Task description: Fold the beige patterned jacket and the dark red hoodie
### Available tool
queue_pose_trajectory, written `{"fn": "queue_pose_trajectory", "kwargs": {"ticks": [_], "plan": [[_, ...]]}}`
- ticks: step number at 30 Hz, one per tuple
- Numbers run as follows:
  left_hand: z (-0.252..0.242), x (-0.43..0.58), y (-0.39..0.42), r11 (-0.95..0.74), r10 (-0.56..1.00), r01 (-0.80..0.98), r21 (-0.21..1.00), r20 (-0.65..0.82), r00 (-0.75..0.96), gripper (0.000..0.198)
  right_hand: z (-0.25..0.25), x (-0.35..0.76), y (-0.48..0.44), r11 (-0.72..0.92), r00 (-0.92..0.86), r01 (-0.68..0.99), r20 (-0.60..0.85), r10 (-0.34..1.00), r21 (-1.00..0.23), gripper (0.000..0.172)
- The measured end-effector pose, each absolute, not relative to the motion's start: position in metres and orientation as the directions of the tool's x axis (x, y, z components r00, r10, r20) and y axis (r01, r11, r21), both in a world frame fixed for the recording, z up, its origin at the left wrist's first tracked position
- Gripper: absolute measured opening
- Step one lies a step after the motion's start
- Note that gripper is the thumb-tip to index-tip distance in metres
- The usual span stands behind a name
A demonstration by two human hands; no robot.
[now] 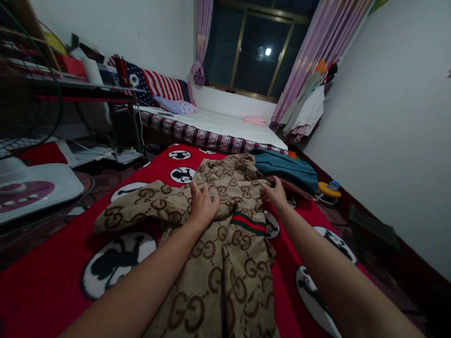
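A tan long-sleeved garment [211, 244] with a brown double-G pattern lies spread over a red blanket [45, 291]. One sleeve stretches out to the left, and a green-red-green stripe crosses its right side. My left hand [203, 204] rests on the upper middle of the garment, fingers loosely apart against the cloth. At the garment's right edge, my right hand [276, 193] pinches the fabric between thumb and fingers. A folded teal cloth item [287, 169] sits just beyond my right hand.
Behind stands a bed [211, 122] with a white sheet and pillows. A cluttered desk [88, 87] is at left, above a white-and-pink plastic item [38, 188]. To the right are a yellow round stool [329, 189], a dark low stool [373, 227] and hanging clothes [306, 112].
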State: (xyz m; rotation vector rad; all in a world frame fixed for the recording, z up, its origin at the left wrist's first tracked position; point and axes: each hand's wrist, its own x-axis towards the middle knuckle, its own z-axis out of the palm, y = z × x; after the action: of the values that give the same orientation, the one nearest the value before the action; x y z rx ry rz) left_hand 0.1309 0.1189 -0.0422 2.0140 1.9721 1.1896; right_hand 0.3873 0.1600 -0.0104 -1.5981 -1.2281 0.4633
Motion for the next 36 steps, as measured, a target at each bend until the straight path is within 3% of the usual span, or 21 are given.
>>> {"fn": "queue_pose_trajectory", "kwargs": {"ticks": [4, 7, 9, 12, 15, 19, 22, 29, 33, 36], "plan": [[-0.04, 0.132, 0.114, -0.137, 0.886, 0.833, 0.535, 0.442, -0.139, 0.055, -0.005, 0.375, 0.185, 0.039, 0.417, 0.514, 0.29, 0.862, -0.857, 0.032], [-0.038, 0.132, 0.11, -0.137, 0.893, 0.866, 0.481, 0.439, -0.103, 0.057, -0.015, 0.359, 0.191, 0.053, 0.383, 0.631, 0.37, 0.846, -0.774, 0.037], [-0.037, 0.132, 0.109, -0.123, 0.91, 0.887, 0.444, 0.408, -0.078, 0.057, -0.024, 0.346, 0.191, 0.012, 0.285, 0.78, 0.372, 0.883, -0.626, 0.043], [-0.035, 0.132, 0.109, -0.082, 0.943, 0.908, 0.411, 0.327, -0.063, 0.058, -0.027, 0.332, 0.186, -0.071, 0.181, 0.919, 0.253, 0.95, -0.387, 0.056], [-0.035, 0.134, 0.109, -0.058, 0.955, 0.911, 0.408, 0.288, -0.068, 0.06, -0.012, 0.319, 0.176, -0.075, 0.128, 0.953, 0.164, 0.978, -0.294, 0.058], [-0.034, 0.132, 0.11, -0.07, 0.95, 0.898, 0.434, 0.303, -0.072, 0.056, -0.005, 0.292, 0.14, 0.101, -0.052, 0.971, 0.221, 0.974, -0.217, 0.055], [-0.032, 0.126, 0.112, -0.123, 0.945, 0.879, 0.461, 0.326, -0.039, 0.046, -0.022, 0.272, 0.11, 0.169, -0.133, 0.964, 0.177, 0.975, -0.205, 0.053], [0.008, 0.091, 0.098, -0.396, 0.905, 0.681, 0.616, 0.388, 0.176, 0.032, -0.041, 0.264, 0.098, 0.118, -0.096, 0.968, 0.107, 0.99, -0.223, 0.054], [0.033, 0.028, 0.091, -0.444, 0.809, 0.77, 0.457, 0.574, 0.125, 0.028, -0.041, 0.266, 0.098, 0.124, -0.085, 0.957, 0.155, 0.984, -0.261, 0.053], [0.034, -0.042, 0.1, -0.209, 0.868, 0.9, 0.382, 0.497, -0.01, 0.037, -0.043, 0.267, 0.097, 0.148, -0.092, 0.94, 0.191, 0.977, -0.307, 0.052]]}}
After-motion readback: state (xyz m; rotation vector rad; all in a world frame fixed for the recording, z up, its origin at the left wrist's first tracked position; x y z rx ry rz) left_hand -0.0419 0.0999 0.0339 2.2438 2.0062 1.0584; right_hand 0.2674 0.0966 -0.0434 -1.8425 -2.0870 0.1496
